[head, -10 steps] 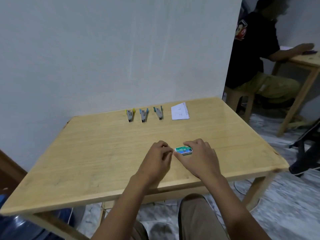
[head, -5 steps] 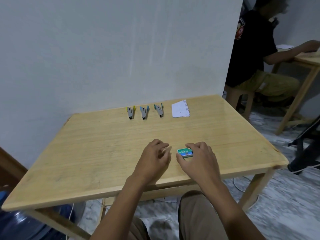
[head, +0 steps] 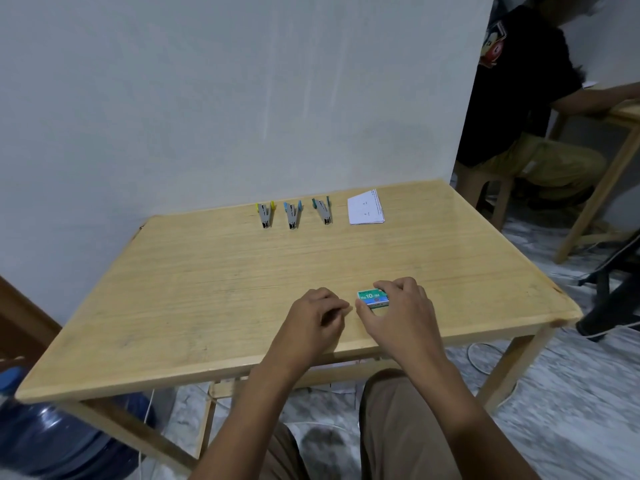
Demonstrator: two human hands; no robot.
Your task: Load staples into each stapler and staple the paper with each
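While my right hand (head: 398, 317) curls over the box (head: 372, 298) of staples, its thumb lies against the near left corner and its fingers hook over the far edge, so the box is gripped where it lies flat on the table (head: 207, 289). The green and blue lid faces up, and the right end is hidden under my fingers. My left hand (head: 311, 320) rests on the wood just left of the box, apart from it, with its fingers curled in and the thumb against the forefinger; I see nothing held in it. Both hands are near the table's near edge, a little right of the middle.

At the far edge, close to the wall, three small grey staplers lie in a row. The yellow stapler (head: 265, 216) is on the left, the blue stapler (head: 292, 217) is in the middle, and the green stapler (head: 322, 213) is on the right, turned a little askew. All three lie untouched and well apart from my hands. Just right of them lies the paper (head: 365, 212), a small white stack with faint marks that are too small to read.

Under the table's left corner stands a blue water jug (head: 52, 441). Past the wall's end on the right, another person (head: 512, 98) in a dark shirt sits at a second table (head: 623, 112).
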